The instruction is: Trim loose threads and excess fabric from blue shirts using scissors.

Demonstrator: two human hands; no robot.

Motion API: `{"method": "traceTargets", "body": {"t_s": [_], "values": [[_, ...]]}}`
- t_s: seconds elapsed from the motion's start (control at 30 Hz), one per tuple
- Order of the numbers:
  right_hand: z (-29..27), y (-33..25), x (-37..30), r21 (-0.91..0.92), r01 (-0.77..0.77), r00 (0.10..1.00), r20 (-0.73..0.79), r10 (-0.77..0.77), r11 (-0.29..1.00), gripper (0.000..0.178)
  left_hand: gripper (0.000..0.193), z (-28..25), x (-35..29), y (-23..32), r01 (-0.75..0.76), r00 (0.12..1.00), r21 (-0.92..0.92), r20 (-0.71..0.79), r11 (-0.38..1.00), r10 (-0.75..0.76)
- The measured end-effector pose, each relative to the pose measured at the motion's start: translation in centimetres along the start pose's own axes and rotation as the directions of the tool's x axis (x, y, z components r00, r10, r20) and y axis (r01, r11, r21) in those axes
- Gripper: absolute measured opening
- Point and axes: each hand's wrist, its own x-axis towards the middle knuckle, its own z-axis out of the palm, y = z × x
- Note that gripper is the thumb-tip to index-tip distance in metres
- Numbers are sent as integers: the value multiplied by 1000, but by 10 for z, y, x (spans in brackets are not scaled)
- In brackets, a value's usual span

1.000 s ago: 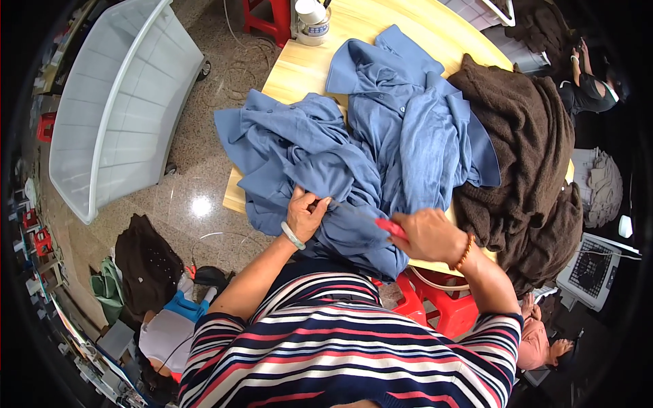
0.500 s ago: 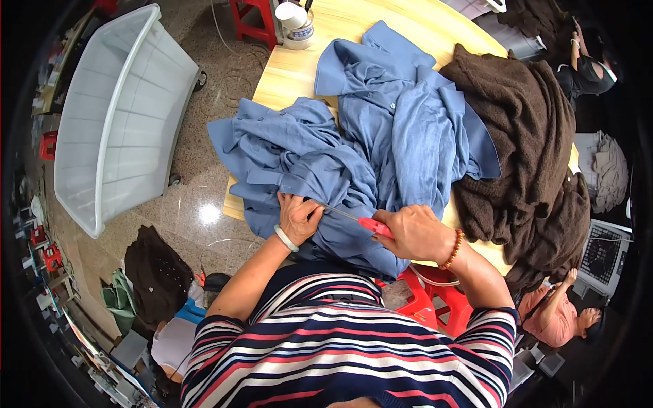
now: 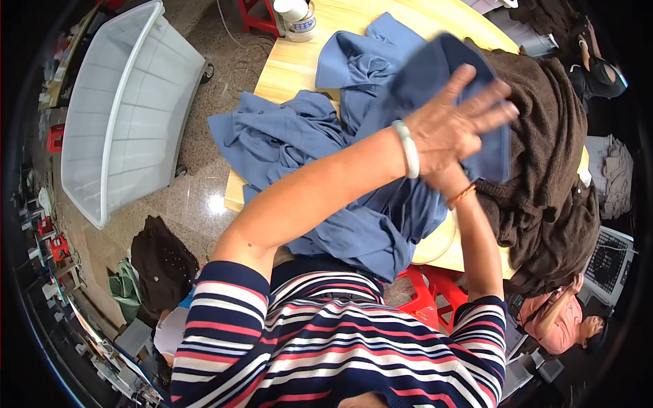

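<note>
Blue button-front garments (image 3: 282,132) lie crumpled over the wooden table (image 3: 292,64). My left hand (image 3: 445,132), with a pale bangle at the wrist, reaches across to the right with its fingers spread. Beneath it, a part of the blue cloth (image 3: 488,153), a collar or cuff by its shape, is raised and smeared by motion. Only the wrist side of my right hand (image 3: 447,179) shows, under a beaded bracelet; the left hand covers its fingers. The red-handled tool is out of sight.
Dark brown knitted garments (image 3: 544,136) are heaped along the table's right side. A white cup and jar (image 3: 297,24) stand at the far edge. A large pale wheeled bin (image 3: 126,115) is on the left, a red stool (image 3: 425,299) below the table. Other people work at right.
My left hand has left the cloth at the left and swung right, opening over my right hand. Part of the blue cloth has been lifted. The red-handled tool no longer shows.
</note>
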Motion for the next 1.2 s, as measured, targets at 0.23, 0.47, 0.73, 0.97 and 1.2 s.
{"method": "traceTargets", "body": {"t_s": [0.23,0.47,0.73,0.97,1.2], "values": [[-38,21,-61,168,-676,711,-108,695,718,49,66,-54,-170,24,648,753,-214,321,731,-574],[-47,-42,-81,3,-486,873,-49,486,874,46,76,-70,-248,110,587,597,24,662,810,-452],[-25,-85,-77,-3,-299,947,125,297,954,48,67,-89,-244,108,584,703,-61,536,809,-467],[-15,-105,-90,30,-218,965,156,211,976,52,74,-62,-286,33,989,125,-99,115,114,-985],[30,-131,-99,-4,-155,955,254,151,988,63,26,-82,-243,10,791,284,-609,286,55,-915]]}}
